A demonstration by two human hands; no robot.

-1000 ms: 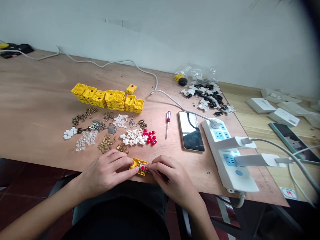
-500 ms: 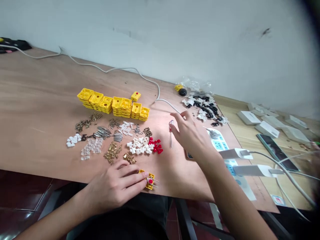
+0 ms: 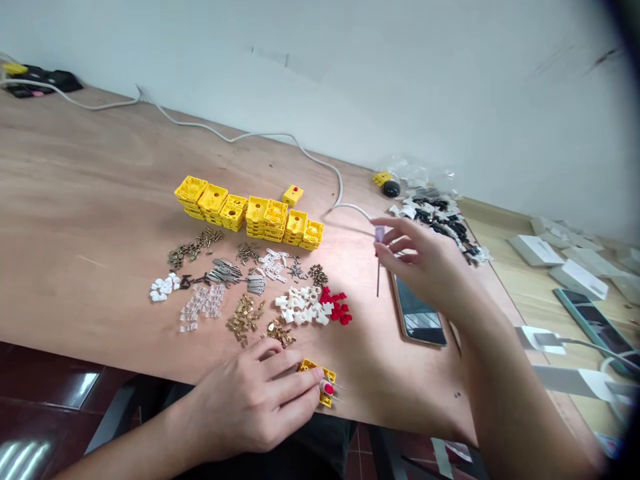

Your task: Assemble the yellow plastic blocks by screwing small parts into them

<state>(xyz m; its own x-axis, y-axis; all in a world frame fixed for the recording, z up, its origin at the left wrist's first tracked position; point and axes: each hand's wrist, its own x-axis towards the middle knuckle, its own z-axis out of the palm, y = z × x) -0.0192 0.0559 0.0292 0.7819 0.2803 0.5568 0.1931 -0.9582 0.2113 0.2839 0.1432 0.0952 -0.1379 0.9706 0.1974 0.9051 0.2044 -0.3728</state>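
Note:
My left hand (image 3: 270,397) rests at the table's front edge, its fingers closed on a yellow housing (image 3: 326,399) that holds a red-topped white part and thin metal prongs. Over the table to the right, my right hand (image 3: 420,260) pinches the pale purple handle of a small screwdriver (image 3: 379,275), its shaft pointing down. White plastic parts (image 3: 303,307) and red pieces (image 3: 337,307) lie in heaps beyond my left hand. Brass pieces (image 3: 245,317) are just left of them. Stacked yellow housings (image 3: 257,212) form a row farther back.
A phone (image 3: 420,310) lies under my right forearm. Black and white parts (image 3: 440,220) are piled at the back right, near a plastic bag. A white cable (image 3: 317,160) runs along the wall. White chargers (image 3: 565,380) and boxes (image 3: 535,250) sit at the right.
My right hand has picked up the screwdriver from the table. The view has shifted, bringing the phone into fuller sight. My left hand stays on the yellow housing.

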